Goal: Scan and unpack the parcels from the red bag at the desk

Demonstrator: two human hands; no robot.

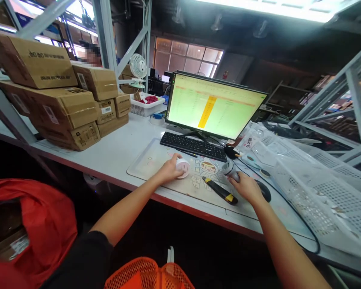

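My left hand is closed around a small round item with a pale pink face and a white side, just above the desk mat; its exact kind I cannot tell. In my right hand is a grey handheld barcode scanner, gripped by its handle with the head tilted up to the left. Between the two hands a black-and-yellow utility knife lies on the mat. A dark computer mouse sits close beside my right hand, partly hidden by it.
Behind the mat stand a black keyboard and a lit monitor. Cardboard boxes are stacked at left, near a white basket and fan. White perforated baskets and a loose cable fill the right. A red bag is below left.
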